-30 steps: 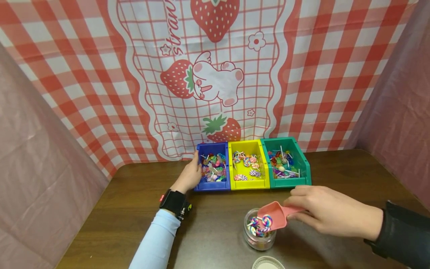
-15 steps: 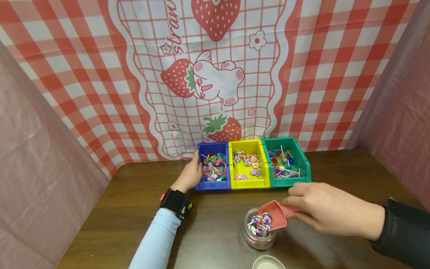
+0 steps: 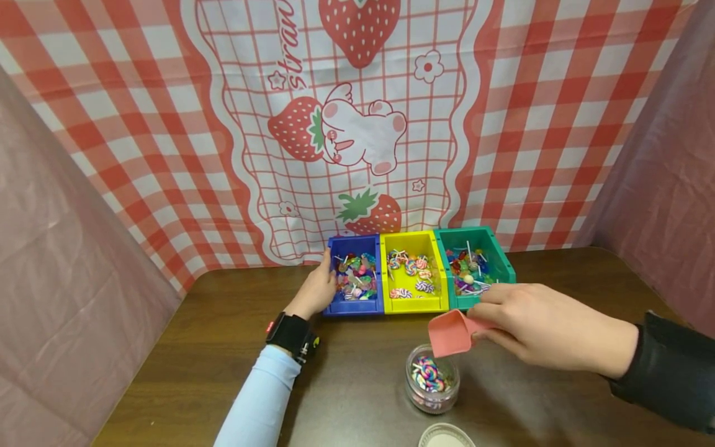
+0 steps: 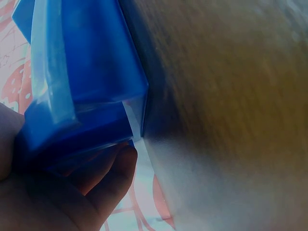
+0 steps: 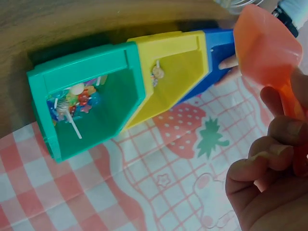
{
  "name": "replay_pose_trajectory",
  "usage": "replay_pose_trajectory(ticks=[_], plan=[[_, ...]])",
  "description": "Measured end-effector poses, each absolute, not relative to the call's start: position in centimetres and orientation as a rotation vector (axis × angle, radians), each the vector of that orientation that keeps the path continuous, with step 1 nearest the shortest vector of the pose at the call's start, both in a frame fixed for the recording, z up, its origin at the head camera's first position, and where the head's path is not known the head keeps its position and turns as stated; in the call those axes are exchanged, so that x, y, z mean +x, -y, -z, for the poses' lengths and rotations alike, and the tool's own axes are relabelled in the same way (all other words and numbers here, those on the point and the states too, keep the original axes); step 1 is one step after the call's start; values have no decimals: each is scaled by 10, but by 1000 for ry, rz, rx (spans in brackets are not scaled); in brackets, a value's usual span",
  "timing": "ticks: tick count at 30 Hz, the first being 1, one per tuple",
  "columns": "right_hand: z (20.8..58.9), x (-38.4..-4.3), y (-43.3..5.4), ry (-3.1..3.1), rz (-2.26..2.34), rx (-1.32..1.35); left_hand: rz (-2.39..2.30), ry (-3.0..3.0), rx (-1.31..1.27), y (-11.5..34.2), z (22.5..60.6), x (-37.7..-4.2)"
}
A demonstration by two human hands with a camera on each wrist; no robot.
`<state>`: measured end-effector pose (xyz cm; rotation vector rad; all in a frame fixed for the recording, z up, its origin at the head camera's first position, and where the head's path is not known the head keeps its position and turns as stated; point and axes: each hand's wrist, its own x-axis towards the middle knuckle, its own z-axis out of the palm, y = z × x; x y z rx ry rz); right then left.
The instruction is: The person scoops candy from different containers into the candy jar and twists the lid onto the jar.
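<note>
My right hand [image 3: 542,326] grips a pink scoop [image 3: 449,335] by its handle; the scoop's bowl looks bare inside. Below it stands a small glass jar [image 3: 432,400] with swirled mini lollipops [image 3: 429,374] in it. In the right wrist view, curled fingers [image 5: 284,130] wrap the scoop's handle. At the far left of the bin row, my left hand [image 3: 315,290] holds the side of the blue bin [image 3: 354,307]. The left wrist view shows the blue bin's wall [image 4: 96,53] between the thumb and the bent fingers [image 4: 115,178].
A yellow bin [image 3: 416,305] with swirl candies and a green bin [image 3: 497,248] with mixed small candies adjoin the blue one. A pale round lid [image 3: 447,437] lies at the table's near edge. Behind the bins hangs a checked strawberry cloth [image 3: 357,124].
The last lollipops have left the scoop and now lie in the jar. My right hand has lifted the scoop up and away from the jar's mouth. The left hand stays put.
</note>
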<state>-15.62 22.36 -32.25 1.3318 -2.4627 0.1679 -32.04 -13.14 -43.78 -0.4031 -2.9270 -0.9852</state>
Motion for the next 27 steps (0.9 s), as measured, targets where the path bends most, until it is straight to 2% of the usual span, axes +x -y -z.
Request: replay_pose_trajectory(ticks=[8,14,27], plan=[[323,-190,-206,2629,-190,1113,992,2965,-368,134,438,-322],[326,-224,-169,2762,-194,987,1008,2970,-368,135,437,-321],[327,-267,-90,2736,58,1009,1030,2943,-400,133,438,-322]])
